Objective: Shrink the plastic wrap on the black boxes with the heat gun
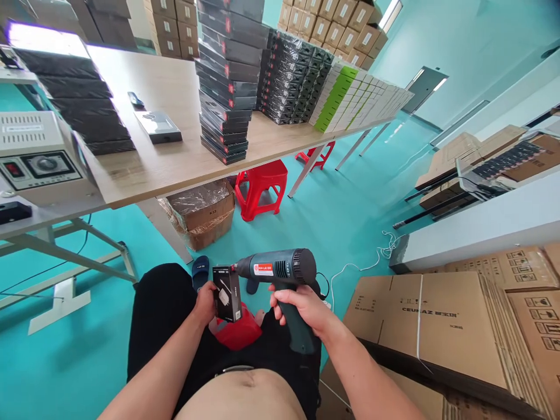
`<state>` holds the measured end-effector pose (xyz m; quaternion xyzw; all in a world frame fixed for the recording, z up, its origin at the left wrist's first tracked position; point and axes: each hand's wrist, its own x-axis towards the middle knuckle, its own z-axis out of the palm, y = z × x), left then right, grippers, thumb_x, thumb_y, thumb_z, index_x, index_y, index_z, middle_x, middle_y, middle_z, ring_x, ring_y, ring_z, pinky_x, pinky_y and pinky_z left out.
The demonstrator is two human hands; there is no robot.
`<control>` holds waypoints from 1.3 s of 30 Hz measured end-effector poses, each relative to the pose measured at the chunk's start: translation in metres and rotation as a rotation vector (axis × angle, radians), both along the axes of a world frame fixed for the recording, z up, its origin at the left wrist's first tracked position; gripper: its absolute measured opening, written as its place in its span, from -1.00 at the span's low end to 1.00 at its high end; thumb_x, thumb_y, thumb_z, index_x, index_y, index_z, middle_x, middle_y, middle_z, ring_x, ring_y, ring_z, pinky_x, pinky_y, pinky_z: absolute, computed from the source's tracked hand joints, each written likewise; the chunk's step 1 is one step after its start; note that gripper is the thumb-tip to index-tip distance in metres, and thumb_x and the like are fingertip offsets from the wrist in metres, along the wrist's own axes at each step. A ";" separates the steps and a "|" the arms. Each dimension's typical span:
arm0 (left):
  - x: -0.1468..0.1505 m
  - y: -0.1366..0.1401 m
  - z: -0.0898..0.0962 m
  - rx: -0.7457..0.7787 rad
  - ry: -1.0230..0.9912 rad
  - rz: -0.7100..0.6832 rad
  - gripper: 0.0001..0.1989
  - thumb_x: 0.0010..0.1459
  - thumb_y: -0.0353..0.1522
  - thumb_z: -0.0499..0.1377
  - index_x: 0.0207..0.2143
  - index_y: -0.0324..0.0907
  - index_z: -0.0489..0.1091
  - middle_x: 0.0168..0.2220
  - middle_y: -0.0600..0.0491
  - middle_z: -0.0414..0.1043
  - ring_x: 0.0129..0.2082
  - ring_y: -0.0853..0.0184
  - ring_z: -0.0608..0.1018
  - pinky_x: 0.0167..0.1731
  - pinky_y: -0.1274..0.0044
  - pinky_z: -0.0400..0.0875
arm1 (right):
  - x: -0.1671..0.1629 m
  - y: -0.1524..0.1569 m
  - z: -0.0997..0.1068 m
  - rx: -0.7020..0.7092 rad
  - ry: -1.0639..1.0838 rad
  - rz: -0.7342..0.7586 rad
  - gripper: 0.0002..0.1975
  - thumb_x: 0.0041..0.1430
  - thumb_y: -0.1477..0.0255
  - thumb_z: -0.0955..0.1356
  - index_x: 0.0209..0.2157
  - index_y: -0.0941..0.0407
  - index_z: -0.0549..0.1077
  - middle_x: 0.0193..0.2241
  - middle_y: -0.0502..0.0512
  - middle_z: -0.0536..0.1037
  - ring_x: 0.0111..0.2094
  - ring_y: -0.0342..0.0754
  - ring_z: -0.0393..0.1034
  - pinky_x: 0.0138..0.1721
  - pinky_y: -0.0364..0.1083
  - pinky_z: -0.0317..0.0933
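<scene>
My left hand (205, 300) is closed around the left edge of a small black box (227, 294) printed with a white device. My right hand (301, 303) grips the handle of a dark green heat gun (275, 265) that has a red and white label on its barrel. The nozzle points left, at the upper edge of the box; whether it touches cannot be made out. Both hands are in front of my lap, above a red stool (238, 329).
A wooden table (166, 169) carries stacks of dark boxes (230, 76) and white-and-green boxes (350, 96). A control-panel machine (41, 157) stands at the left. Flattened cartons (429, 326) lie at my right. A white cable (350, 265) crosses the floor near a red stool (262, 181).
</scene>
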<state>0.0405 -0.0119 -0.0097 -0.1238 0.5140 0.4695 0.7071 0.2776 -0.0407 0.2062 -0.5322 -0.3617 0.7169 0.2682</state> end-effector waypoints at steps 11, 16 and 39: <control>-0.004 0.002 -0.003 0.111 0.059 0.062 -0.91 -0.25 -0.45 0.06 -0.56 -0.16 0.21 -0.66 0.09 0.31 -0.66 0.29 0.43 -0.62 0.50 0.36 | 0.032 -0.056 -0.023 -0.156 -0.051 0.095 -0.67 -0.04 0.32 0.41 -0.22 0.20 0.48 -0.47 0.06 0.51 -0.56 -0.12 0.39 -0.55 -0.14 0.27; -0.003 0.004 0.003 0.095 0.084 0.068 -0.90 -0.27 -0.46 0.05 -0.56 -0.17 0.22 -0.66 0.07 0.32 -0.65 0.28 0.45 -0.60 0.49 0.38 | 0.030 -0.066 -0.027 -0.162 -0.001 0.011 -0.65 -0.02 0.31 0.40 -0.20 0.21 0.48 -0.44 0.10 0.51 -0.54 -0.12 0.40 -0.55 -0.14 0.28; -0.014 -0.008 0.015 0.436 -0.495 -0.302 -0.33 0.13 0.04 0.01 0.12 -0.25 0.24 -0.10 -0.23 0.47 -0.09 -0.05 0.52 -0.25 0.18 0.46 | 0.061 -0.038 -0.057 -0.171 0.186 -0.121 -0.70 0.06 0.39 0.35 -0.17 0.24 0.47 -0.42 0.13 0.50 -0.52 -0.12 0.41 -0.58 -0.20 0.27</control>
